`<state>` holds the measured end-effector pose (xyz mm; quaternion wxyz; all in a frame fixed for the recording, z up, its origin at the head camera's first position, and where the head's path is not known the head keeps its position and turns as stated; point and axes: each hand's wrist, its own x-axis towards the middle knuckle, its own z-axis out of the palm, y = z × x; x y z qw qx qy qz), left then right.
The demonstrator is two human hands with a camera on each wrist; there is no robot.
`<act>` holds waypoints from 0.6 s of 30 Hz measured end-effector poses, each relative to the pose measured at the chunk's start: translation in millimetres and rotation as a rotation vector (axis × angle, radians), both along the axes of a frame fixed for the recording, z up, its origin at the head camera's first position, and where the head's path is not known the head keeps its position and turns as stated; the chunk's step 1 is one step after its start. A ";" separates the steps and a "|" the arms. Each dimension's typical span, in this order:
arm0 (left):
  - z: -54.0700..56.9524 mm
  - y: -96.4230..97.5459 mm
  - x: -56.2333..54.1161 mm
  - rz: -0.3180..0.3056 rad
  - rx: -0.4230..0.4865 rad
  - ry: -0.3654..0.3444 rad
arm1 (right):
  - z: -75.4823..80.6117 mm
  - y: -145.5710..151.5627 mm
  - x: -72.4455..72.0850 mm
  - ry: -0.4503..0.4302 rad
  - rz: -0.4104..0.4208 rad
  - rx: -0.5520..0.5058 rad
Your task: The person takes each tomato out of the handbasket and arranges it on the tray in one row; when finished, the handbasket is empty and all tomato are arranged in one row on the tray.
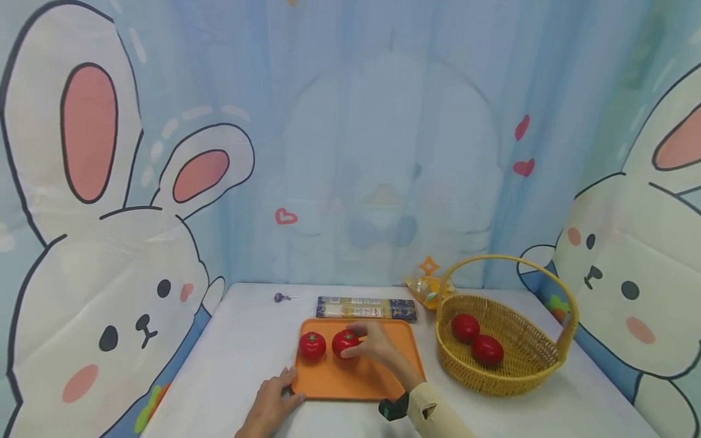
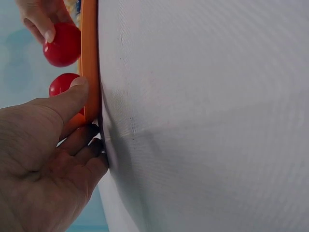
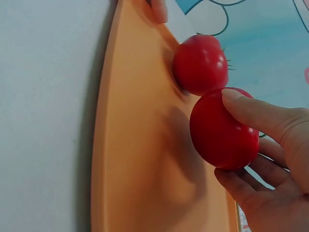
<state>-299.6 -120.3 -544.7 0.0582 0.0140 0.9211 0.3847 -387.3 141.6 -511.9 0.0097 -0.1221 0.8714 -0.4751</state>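
My right hand (image 1: 378, 345) holds a red tomato (image 3: 224, 130) between thumb and fingers over the orange tray (image 1: 356, 383). A shadow falls on the tray's surface below that fruit in the right wrist view. Just left of it, a second tomato (image 1: 311, 347) with a green stem top sits on the tray. At the tray's front left corner, my left hand (image 1: 270, 401) grips the edge. Its thumb (image 2: 77, 92) lies over the rim, while the other fingers curl against the outer side near the white tabletop.
To the right stands a yellow woven basket (image 1: 493, 386) with a tall handle and two red round fruits (image 1: 486, 350) inside. Behind the tray lie dark-blue and gold long packets (image 1: 366, 308). A yellow wrapped bag (image 1: 426, 291) and a small purple lollipop (image 1: 280, 297) are at the back.
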 end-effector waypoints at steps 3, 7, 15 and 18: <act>0.0 1.1 3.0 -0.018 0.023 0.001 | -6.9 -1.9 1.1 -0.007 -0.011 0.005; -0.6 1.4 4.1 -0.031 0.026 -0.013 | -13.8 -5.2 1.1 0.013 -0.018 0.000; 3.8 -0.1 3.3 -0.009 0.009 0.006 | -15.4 -11.5 -4.1 0.020 -0.001 -0.051; 2.8 -1.5 2.7 -0.024 0.012 0.042 | -15.0 -11.8 -4.6 0.017 0.003 -0.055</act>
